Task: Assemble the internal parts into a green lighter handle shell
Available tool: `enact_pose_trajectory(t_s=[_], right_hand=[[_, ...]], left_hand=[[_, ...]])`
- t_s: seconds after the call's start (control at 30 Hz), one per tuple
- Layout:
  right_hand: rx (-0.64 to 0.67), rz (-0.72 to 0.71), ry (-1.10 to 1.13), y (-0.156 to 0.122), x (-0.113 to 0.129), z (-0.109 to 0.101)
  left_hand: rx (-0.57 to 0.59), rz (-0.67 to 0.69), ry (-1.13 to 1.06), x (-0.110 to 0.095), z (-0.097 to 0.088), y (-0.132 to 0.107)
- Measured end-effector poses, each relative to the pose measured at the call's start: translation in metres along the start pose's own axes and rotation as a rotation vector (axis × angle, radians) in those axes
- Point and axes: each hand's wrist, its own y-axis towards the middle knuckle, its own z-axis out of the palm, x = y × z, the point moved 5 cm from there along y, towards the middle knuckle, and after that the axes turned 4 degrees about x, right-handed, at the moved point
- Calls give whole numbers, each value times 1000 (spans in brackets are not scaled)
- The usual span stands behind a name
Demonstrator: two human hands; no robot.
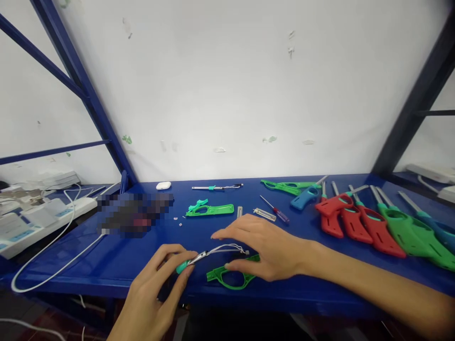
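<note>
At lower centre of the blue worktop (117, 260), the left hand (152, 289) pinches a wired metal tube (199, 258) while the right hand (266, 246) lies open, fingertips on a green shell (227, 277).

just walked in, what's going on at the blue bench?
A person is working bare-handed at the blue bench. The left hand pinches a thin metal tube with a teal end; white wires run from it to the right. The right hand lies open on a green handle shell near the front edge. A second green shell and a screwdriver lie further back, and red and green lighters are lined up on the right.
</note>
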Motion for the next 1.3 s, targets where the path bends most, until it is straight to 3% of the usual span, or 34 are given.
enact_pose_trajectory(t_s=[0.17,0.43,0.87,1.07,1.3], right_hand=[[61,4,66,-3,2,17],[95,-72,7,-10,6,13],[31,-123,0,-10,12,17],[-22,-134,20,-9,16,15],[-113,-102,77,-9,18,13]], left_hand=[[86,30,9,-6,7,-9],[45,177,79,-15,1,-10],[46,194,110,-21,10,-15],[5,208,91,-23,11,-16],[-134,294,137,-31,5,-17]])
